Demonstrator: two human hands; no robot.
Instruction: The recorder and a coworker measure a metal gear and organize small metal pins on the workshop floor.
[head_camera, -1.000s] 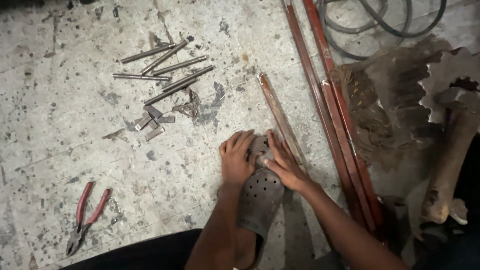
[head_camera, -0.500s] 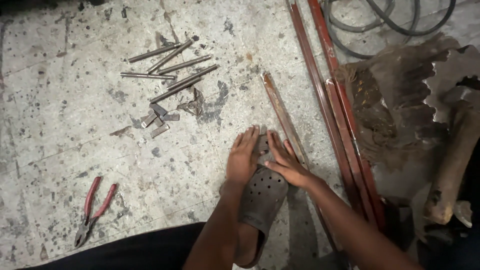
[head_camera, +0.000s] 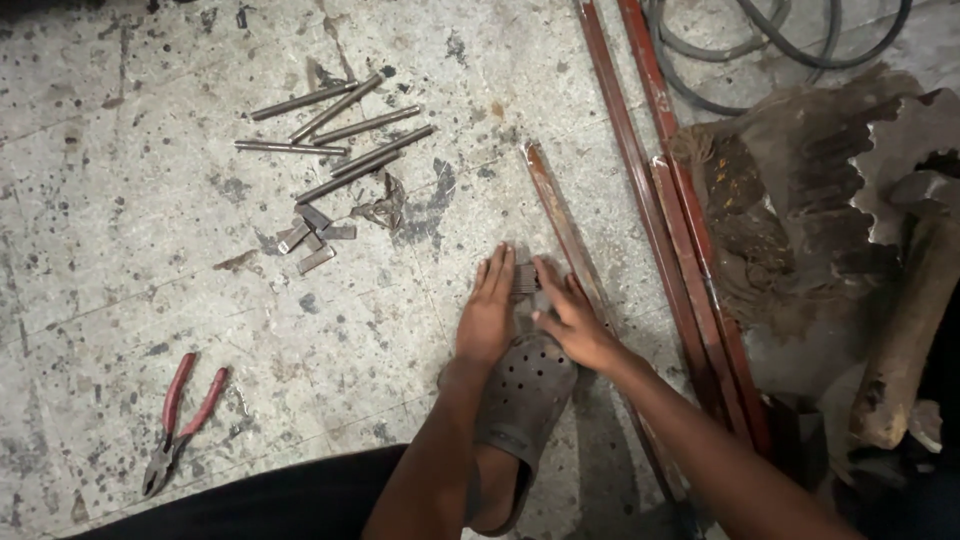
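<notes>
My left hand (head_camera: 488, 318) lies flat on the concrete floor, fingers stretched out side by side. My right hand (head_camera: 572, 322) rests beside it with fingers spread over a short rusty red metal bar (head_camera: 556, 212). Between the fingertips of both hands sits a small grey ribbed metal piece (head_camera: 526, 280), touched from either side. Just behind the hands is a foot in a dark perforated clog (head_camera: 525, 405), its toe close to the bar.
Several cut grey rods (head_camera: 335, 130) and small offcuts (head_camera: 312, 240) lie at the upper left. Red-handled pliers (head_camera: 185, 420) lie at the lower left. Long red bars (head_camera: 655, 190), a black cable (head_camera: 770, 55), a rusty torn sheet (head_camera: 790, 220) and a wooden-handled tool (head_camera: 910, 320) crowd the right.
Both hands have spread a little apart, uncovering the small grey piece between them. The view has shifted slightly; the rods, pliers and bars lie as before.
</notes>
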